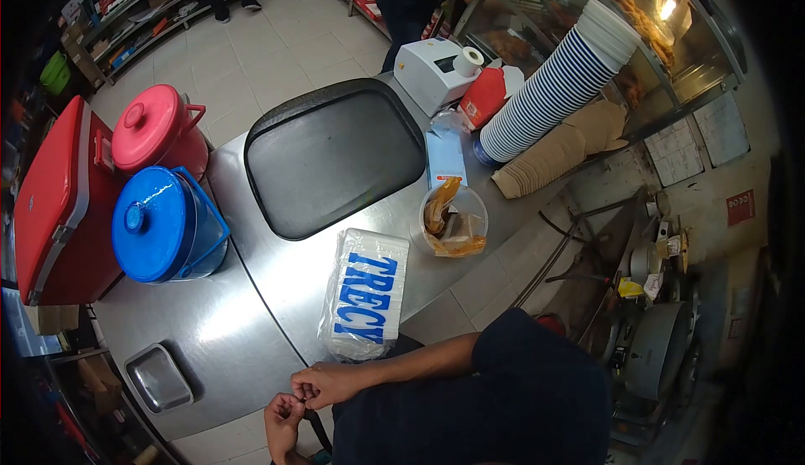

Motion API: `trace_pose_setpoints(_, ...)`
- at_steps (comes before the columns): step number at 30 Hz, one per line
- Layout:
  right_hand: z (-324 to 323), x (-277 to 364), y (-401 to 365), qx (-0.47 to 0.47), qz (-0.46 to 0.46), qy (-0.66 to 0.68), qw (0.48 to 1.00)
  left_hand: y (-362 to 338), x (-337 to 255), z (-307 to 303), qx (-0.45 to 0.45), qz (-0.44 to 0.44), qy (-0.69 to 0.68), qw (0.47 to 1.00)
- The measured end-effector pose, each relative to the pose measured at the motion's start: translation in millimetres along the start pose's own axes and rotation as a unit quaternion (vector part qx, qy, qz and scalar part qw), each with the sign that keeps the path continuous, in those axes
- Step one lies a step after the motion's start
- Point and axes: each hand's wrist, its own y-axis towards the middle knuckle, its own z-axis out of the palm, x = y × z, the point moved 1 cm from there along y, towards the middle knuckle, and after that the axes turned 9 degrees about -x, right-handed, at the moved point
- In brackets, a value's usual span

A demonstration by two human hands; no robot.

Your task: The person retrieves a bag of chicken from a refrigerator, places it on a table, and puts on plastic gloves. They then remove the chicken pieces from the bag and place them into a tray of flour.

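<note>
My right hand (329, 384) is closed in a pinch at the near edge of the steel table (214, 331). My left hand (283, 419) sits just below it, its fingers also pinched and nearly meeting the right ones. A dark strap (318, 431) runs down from between the fingertips; what exactly the fingers grip I cannot tell. Close beyond the right forearm lies a plastic-wrapped white pack (366, 293) with blue "TRECY" lettering. Past it stands a clear tub (476, 213) holding brown-stained plastic. A shallow metal pan (159, 379) rests on the left part of the table.
Farther off lies a black tray (335, 159). Blue (155, 230) and pink (151, 129) lidded buckets stand left beside a red cooler (54, 205). At right are a white printer (432, 71), stacked striped cups (553, 88), brown cartons (558, 150) and a glass food case. People stand behind.
</note>
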Motion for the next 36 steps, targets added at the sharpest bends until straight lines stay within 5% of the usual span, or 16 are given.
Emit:
trace_pose_setpoints(19,10,-13,7,0.069,-0.013,-0.039,0.997,-10,2,-8,-0.019,0.015,0.020,1.000)
trace_pose_setpoints(21,20,-19,7,0.062,-0.056,0.000,0.997,-19,27,-16,-0.045,0.021,0.015,0.999)
trace_pose_setpoints(26,49,-13,12,0.123,0.018,-0.059,0.990,-57,24,-25,-0.113,0.095,0.053,0.988)
trace_pose_setpoints(32,105,9,25,0.236,0.078,-0.093,0.964,-97,75,-46,-0.218,0.135,-0.134,0.957)
trace_pose_setpoints(36,152,-9,43,0.263,0.048,-0.154,0.951,-118,108,-77,-0.258,0.172,-0.066,0.948)
